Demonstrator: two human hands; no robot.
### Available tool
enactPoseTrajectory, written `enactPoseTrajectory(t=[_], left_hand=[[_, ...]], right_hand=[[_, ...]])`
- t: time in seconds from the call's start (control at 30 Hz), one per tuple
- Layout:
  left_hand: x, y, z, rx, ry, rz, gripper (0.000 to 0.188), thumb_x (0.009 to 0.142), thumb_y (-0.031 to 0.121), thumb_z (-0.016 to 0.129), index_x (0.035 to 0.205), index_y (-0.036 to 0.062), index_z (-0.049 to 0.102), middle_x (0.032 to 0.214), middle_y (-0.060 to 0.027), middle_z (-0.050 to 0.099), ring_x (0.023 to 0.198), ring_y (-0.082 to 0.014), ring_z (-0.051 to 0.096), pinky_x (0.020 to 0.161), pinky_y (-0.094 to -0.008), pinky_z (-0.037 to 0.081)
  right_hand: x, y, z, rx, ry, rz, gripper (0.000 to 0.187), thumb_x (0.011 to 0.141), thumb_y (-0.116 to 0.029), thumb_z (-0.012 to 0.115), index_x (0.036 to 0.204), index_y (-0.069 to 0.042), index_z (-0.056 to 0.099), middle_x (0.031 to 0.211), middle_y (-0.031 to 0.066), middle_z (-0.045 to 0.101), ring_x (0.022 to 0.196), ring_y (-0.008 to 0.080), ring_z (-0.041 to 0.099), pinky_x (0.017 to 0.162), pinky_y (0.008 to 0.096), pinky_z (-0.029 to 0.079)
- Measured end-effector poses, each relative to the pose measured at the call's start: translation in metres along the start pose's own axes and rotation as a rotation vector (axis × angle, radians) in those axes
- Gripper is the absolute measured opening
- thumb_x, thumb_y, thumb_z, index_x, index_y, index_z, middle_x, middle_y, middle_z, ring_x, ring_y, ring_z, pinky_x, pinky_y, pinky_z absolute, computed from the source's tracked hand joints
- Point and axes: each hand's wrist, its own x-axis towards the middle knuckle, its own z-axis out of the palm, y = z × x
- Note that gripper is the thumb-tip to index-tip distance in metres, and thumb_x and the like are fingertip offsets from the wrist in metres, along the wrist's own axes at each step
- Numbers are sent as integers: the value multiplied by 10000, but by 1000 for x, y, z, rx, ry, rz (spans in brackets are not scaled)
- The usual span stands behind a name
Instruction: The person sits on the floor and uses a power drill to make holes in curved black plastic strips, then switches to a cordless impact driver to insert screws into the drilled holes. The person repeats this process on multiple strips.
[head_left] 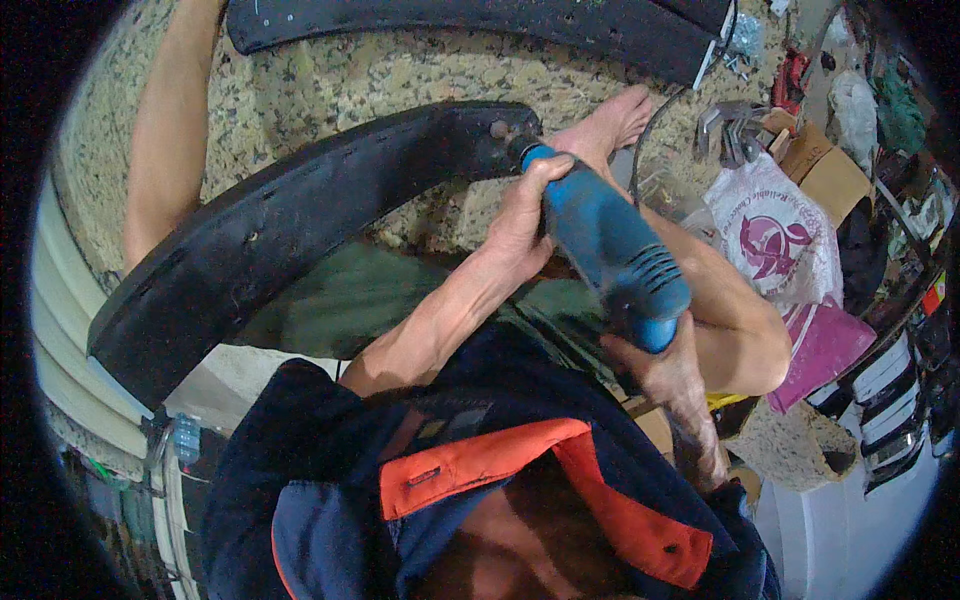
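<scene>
A blue power drill [615, 255] with a black front end points away from me, its nose at the far right end of a long curved black panel [270, 220]. My left hand [522, 215] is wrapped round the front of the drill's body, thumb on top. At the rear, my right hand [665, 365] grips the drill from below; the housing hides most of its fingers. The panel lies across my lap from lower left to upper middle, with small holes along it. Whether the drill's tip touches the panel, I cannot tell.
A second black panel [470, 25] lies on the speckled stone floor [420, 75] at the far side. To the right are hex keys [735, 135], a red-handled tool [790, 80], cardboard [825, 170] and a white printed bag [775, 235]. My bare foot [605, 125] rests beyond the drill.
</scene>
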Motion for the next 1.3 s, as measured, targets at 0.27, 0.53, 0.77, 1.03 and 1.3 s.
enactPoseTrajectory(t=[0.27,0.53,0.77,1.03,1.3], left_hand=[[3,-9,-6,18,-33,103,521,851,504,707,1198,135,582,1107,-27,611,1054,-193,604,932,-414,517],[-18,-44,-14,-71,-262,222,567,871,516,679,1217,76,591,1194,-95,649,1114,-260,628,1002,-451,512],[-66,-44,25,125,-560,293,712,822,604,655,1234,31,559,1119,-165,662,974,-298,680,929,-453,565],[-117,-14,35,475,-816,446,793,792,468,694,1390,-2,471,1293,-213,588,1145,-338,635,991,-483,545],[-136,1,50,537,-865,691,610,996,415,590,1441,20,459,1428,-173,536,1275,-283,575,1054,-464,481]], right_hand=[[15,1,-17,-93,-72,-16,355,744,-166,843,975,47,679,874,104,700,781,171,630,730,378,530],[-29,28,-20,-314,-53,-346,362,745,-250,800,903,44,664,837,209,708,805,261,712,759,419,558],[-72,67,-61,1,-276,-577,944,740,-482,865,1375,114,501,1272,267,646,1203,322,630,1046,421,478],[-63,27,-4,607,-437,-743,1026,810,-473,802,1539,49,304,1437,236,475,1342,272,473,1061,384,457],[-73,-33,-103,110,11,-879,729,715,-542,849,1173,6,701,1018,169,721,917,257,702,830,364,570]])
